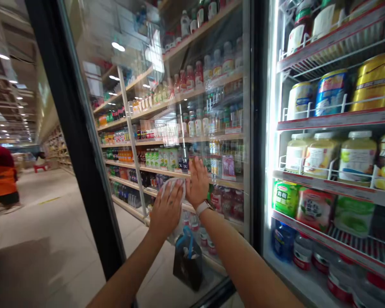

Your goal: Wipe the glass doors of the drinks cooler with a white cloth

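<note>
My left hand (168, 209) presses a thin white cloth (170, 184) against the glass door (167, 115) of a display fridge. The cloth shows around its fingertips, and the rest is hidden under the palm. Close beside it, my right hand (197, 182) lies on the same glass with fingers stretched out and no object visible in it. A watch with a light strap (204, 207) is on the right wrist. The door stands swung open, its dark frame (73, 128) slanting to the left of both hands.
At right, lit fridge shelves (327, 182) hold bottles, cans and pouches. Shelves of drinks (154, 169) appear in the glass, with reflections over them. A dark bag with blue handles (188, 261) appears low in the glass. A person in orange and red (1, 175) is far left.
</note>
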Available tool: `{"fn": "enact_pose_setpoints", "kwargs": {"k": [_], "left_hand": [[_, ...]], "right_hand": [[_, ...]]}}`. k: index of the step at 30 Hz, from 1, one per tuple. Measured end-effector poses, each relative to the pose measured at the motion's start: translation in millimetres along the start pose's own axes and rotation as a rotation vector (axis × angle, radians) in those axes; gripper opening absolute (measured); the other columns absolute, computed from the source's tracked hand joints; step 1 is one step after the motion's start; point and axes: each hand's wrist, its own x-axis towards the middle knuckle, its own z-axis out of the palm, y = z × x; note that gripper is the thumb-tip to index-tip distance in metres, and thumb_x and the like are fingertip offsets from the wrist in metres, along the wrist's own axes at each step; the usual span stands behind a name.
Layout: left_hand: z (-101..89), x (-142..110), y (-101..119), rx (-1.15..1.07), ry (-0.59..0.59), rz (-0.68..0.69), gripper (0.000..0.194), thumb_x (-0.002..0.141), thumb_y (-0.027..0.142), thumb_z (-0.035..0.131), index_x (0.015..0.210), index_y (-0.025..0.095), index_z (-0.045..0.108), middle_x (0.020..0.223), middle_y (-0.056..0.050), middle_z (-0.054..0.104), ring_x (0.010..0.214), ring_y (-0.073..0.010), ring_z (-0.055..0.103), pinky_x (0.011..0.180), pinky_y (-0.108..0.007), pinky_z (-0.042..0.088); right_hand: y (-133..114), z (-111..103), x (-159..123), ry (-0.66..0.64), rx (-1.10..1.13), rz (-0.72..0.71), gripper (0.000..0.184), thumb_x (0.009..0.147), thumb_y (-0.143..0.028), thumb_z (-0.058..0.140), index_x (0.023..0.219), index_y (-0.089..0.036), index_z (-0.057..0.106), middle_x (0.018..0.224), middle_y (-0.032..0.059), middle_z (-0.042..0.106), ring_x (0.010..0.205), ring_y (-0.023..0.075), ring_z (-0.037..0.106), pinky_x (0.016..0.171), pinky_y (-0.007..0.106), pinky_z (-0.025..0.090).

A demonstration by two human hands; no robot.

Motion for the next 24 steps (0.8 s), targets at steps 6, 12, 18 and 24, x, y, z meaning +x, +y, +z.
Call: {"fn": "enact_pose_setpoints", "kwargs": {"k": [6,12,18,24], "left_hand": [[-14.8,-0.4,-11.9,-0.035,-0.015,0.087,0.046,0.094,0.020,0.044,0.140,0.013,0.052,0.149,-0.007,0.047,0.151,-0.0192,0.012,0.125,-0.037,0.008],[-25.9,84.8,-34.8,-0.027,0.048,-0.104,0.060,0.094,0.026,0.048,0.151,0.016,0.033,0.158,-0.010,0.031,0.151,-0.0258,0.016,0.124,-0.047,0.012],[-13.9,79.3,-17.2,-0.087,-0.042,-0.067,0.064,0.095,0.024,0.043,0.154,0.016,0.022,0.158,-0.010,0.030,0.150,-0.0253,0.017,0.124,-0.049,0.012],[-13.0,25.7,-3.1,-0.013,-0.045,0.039,0.056,0.096,0.021,0.044,0.150,0.014,0.034,0.154,-0.008,0.038,0.149,-0.0241,0.022,0.125,-0.043,0.007]], "right_hand": [[-1.6,-6.4,1.1,0.030,0.002,-0.019,0.059,0.095,-0.024,0.033,0.153,-0.017,0.030,0.156,0.0117,0.038,0.149,0.0221,0.024,0.118,0.047,0.028],[0.0,-9.3,0.4,0.012,0.037,-0.029,0.057,0.096,-0.026,0.031,0.153,-0.017,0.030,0.158,0.0125,0.034,0.150,0.0232,0.021,0.120,0.049,0.025],[0.5,-11.7,0.1,-0.021,0.041,-0.022,0.062,0.095,-0.026,0.033,0.155,-0.016,0.024,0.161,0.0123,0.028,0.151,0.0245,0.019,0.119,0.050,0.026],[0.1,-13.7,0.2,-0.048,-0.005,-0.009,0.062,0.094,-0.023,0.032,0.155,-0.016,0.024,0.160,0.0117,0.029,0.151,0.0224,0.018,0.119,0.049,0.025]]}}
